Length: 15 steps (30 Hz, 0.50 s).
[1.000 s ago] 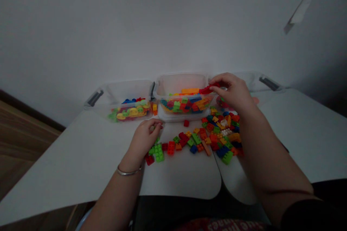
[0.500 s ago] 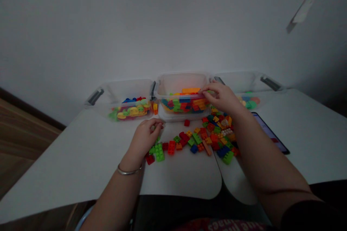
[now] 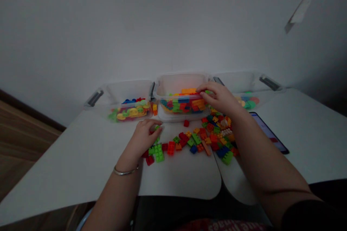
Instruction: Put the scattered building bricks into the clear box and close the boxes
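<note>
My left hand is over the table by the left end of a row of toy building bricks. Its fingers curl around a green brick, mostly covered by the hand. Below it lie a bigger green brick and a dark red brick. My right hand reaches over the front rim of the middle clear plastic box. Its thumb and fingers are apart, with no brick visible in them. Mixed bricks fill the box's lower part, and a long orange brick lies on top.
A left clear box holds yellow, green and blue pieces. The right clear box contains round coloured pieces. Loose mixed bricks spread beneath my right forearm, near a phone. A lone red brick lies before the middle box.
My right hand has shifted slightly left over the box, and its fingers have loosened. My left hand has moved slightly left, and green now shows between its thumb and fingers.
</note>
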Each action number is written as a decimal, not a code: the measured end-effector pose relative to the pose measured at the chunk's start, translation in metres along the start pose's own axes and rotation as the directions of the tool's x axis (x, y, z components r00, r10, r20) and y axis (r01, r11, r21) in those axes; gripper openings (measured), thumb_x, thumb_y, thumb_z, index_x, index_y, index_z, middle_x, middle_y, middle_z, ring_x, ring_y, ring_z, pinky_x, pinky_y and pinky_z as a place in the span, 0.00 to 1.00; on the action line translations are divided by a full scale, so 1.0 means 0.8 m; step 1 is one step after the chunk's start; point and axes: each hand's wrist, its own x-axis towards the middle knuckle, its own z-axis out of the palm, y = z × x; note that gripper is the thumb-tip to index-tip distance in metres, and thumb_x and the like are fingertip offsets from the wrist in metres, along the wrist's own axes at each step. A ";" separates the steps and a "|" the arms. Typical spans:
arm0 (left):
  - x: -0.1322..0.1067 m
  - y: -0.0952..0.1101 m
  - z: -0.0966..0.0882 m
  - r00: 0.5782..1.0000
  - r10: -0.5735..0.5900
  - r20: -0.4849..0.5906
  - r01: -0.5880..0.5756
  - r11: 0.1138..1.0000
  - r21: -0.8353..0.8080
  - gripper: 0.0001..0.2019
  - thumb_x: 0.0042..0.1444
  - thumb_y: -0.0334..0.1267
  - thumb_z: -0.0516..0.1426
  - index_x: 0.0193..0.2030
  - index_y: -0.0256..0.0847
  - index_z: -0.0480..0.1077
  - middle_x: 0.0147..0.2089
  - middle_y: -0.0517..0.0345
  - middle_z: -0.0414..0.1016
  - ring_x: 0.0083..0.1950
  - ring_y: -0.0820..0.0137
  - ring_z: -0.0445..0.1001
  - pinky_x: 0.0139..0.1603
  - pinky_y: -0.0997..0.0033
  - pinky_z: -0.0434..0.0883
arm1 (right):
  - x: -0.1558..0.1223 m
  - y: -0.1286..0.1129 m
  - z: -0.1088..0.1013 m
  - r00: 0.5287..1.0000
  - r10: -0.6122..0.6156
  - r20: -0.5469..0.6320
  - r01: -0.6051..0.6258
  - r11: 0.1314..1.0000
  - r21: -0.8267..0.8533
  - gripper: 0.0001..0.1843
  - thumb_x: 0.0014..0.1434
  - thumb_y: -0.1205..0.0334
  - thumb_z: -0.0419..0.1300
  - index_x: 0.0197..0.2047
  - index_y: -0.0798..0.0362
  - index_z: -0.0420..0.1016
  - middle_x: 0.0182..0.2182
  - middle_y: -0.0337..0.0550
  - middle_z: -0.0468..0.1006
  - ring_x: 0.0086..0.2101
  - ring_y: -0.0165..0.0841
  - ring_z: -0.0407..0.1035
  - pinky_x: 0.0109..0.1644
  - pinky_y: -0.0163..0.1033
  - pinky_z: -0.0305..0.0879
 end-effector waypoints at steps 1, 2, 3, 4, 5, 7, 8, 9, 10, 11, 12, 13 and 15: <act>0.000 -0.003 0.001 1.000 -0.008 0.007 0.008 1.000 0.008 0.14 0.60 0.41 0.55 0.46 0.39 0.78 0.49 0.45 0.81 0.53 0.54 0.77 0.60 0.49 0.69 | 0.000 -0.001 -0.001 1.000 -0.005 0.007 0.005 1.000 0.006 0.11 0.63 0.62 0.54 0.43 0.50 0.78 0.45 0.49 0.82 0.47 0.42 0.74 0.55 0.51 0.68; 0.000 -0.005 0.002 1.000 -0.017 0.012 0.017 1.000 0.018 0.15 0.59 0.40 0.55 0.47 0.38 0.78 0.49 0.44 0.81 0.53 0.54 0.76 0.61 0.49 0.69 | 0.000 -0.001 -0.002 1.000 -0.009 0.014 0.009 1.000 0.010 0.11 0.63 0.62 0.54 0.42 0.50 0.78 0.45 0.49 0.82 0.47 0.41 0.74 0.54 0.50 0.68; 0.000 -0.008 0.003 0.999 -0.031 0.016 0.030 0.999 0.031 0.15 0.59 0.39 0.55 0.47 0.38 0.78 0.50 0.44 0.80 0.53 0.54 0.76 0.61 0.49 0.69 | 0.000 -0.002 -0.002 1.000 -0.012 0.020 0.011 1.000 0.009 0.11 0.63 0.62 0.54 0.42 0.50 0.78 0.44 0.49 0.82 0.47 0.41 0.74 0.55 0.50 0.68; 0.000 -0.009 0.003 0.999 -0.047 0.020 0.046 0.998 0.043 0.15 0.58 0.38 0.55 0.48 0.37 0.78 0.50 0.43 0.80 0.53 0.54 0.76 0.61 0.49 0.70 | 0.000 -0.001 -0.002 1.000 -0.014 0.027 0.014 1.000 0.006 0.11 0.63 0.62 0.54 0.42 0.50 0.78 0.44 0.48 0.82 0.47 0.41 0.74 0.55 0.50 0.68; -0.001 -0.010 0.004 0.997 -0.067 0.027 0.065 0.996 0.054 0.16 0.58 0.37 0.55 0.49 0.37 0.78 0.50 0.43 0.80 0.52 0.54 0.76 0.60 0.49 0.70 | 0.000 -0.001 -0.002 0.999 -0.016 0.029 0.016 1.000 0.000 0.11 0.63 0.63 0.54 0.42 0.51 0.77 0.44 0.48 0.82 0.47 0.41 0.74 0.55 0.50 0.68; -0.001 -0.010 0.005 0.994 -0.101 0.042 0.098 0.993 0.073 0.17 0.57 0.36 0.55 0.51 0.36 0.77 0.49 0.42 0.80 0.51 0.54 0.77 0.59 0.50 0.71 | 0.001 -0.001 -0.001 1.000 -0.020 0.011 0.021 1.000 -0.024 0.11 0.63 0.63 0.54 0.43 0.50 0.77 0.46 0.48 0.82 0.49 0.41 0.74 0.56 0.51 0.67; -0.001 -0.010 0.005 0.993 -0.110 0.051 0.106 0.991 0.079 0.18 0.57 0.36 0.55 0.52 0.36 0.77 0.48 0.43 0.80 0.50 0.55 0.77 0.58 0.50 0.72 | 0.001 -0.003 -0.001 1.000 -0.028 -0.008 0.027 0.999 -0.040 0.11 0.63 0.63 0.54 0.43 0.50 0.77 0.47 0.48 0.82 0.49 0.41 0.73 0.57 0.51 0.66; -0.001 -0.009 0.005 0.992 -0.112 0.061 0.107 0.991 0.085 0.18 0.56 0.36 0.55 0.52 0.36 0.77 0.47 0.43 0.80 0.49 0.55 0.77 0.58 0.50 0.72 | 0.001 -0.006 -0.001 0.998 -0.041 -0.036 0.039 0.998 -0.056 0.10 0.63 0.63 0.55 0.42 0.49 0.77 0.47 0.48 0.82 0.50 0.41 0.73 0.58 0.52 0.65; -0.002 -0.007 0.004 0.992 -0.109 0.067 0.102 0.991 0.091 0.18 0.56 0.36 0.55 0.52 0.36 0.77 0.46 0.44 0.80 0.48 0.55 0.78 0.57 0.50 0.72 | 0.001 -0.010 -0.001 0.996 -0.061 -0.071 0.056 0.996 -0.071 0.10 0.63 0.63 0.55 0.42 0.49 0.77 0.47 0.48 0.82 0.50 0.42 0.73 0.58 0.52 0.64; -0.002 -0.006 0.004 0.992 -0.104 0.070 0.097 0.991 0.097 0.18 0.57 0.36 0.55 0.53 0.37 0.77 0.45 0.45 0.80 0.47 0.55 0.78 0.57 0.51 0.72 | 0.001 -0.016 -0.001 0.990 -0.086 -0.109 0.078 0.994 -0.081 0.10 0.63 0.64 0.55 0.41 0.49 0.77 0.46 0.48 0.82 0.49 0.42 0.73 0.58 0.52 0.64; -0.002 -0.004 0.004 0.992 -0.099 0.075 0.091 0.990 0.104 0.18 0.57 0.36 0.55 0.53 0.37 0.77 0.44 0.45 0.80 0.47 0.55 0.78 0.57 0.51 0.72 | 0.000 -0.024 -0.001 0.984 -0.111 -0.138 0.101 0.991 -0.083 0.10 0.63 0.64 0.54 0.41 0.50 0.78 0.44 0.48 0.83 0.48 0.41 0.73 0.58 0.51 0.64; -0.002 -0.003 0.004 0.992 -0.098 0.083 0.089 0.990 0.110 0.18 0.58 0.36 0.55 0.53 0.36 0.77 0.43 0.45 0.80 0.46 0.55 0.78 0.56 0.51 0.72 | 0.000 -0.034 0.000 0.980 -0.131 -0.148 0.120 0.990 -0.078 0.10 0.63 0.65 0.54 0.40 0.51 0.78 0.42 0.48 0.83 0.47 0.41 0.74 0.56 0.50 0.64; -0.002 0.000 0.004 0.990 -0.101 0.098 0.089 0.989 0.120 0.18 0.59 0.36 0.55 0.53 0.35 0.77 0.43 0.44 0.80 0.45 0.55 0.78 0.55 0.51 0.72 | -0.003 -0.055 0.002 0.988 -0.137 -0.073 0.134 0.990 -0.047 0.11 0.64 0.65 0.54 0.41 0.52 0.79 0.40 0.47 0.83 0.43 0.38 0.74 0.51 0.45 0.65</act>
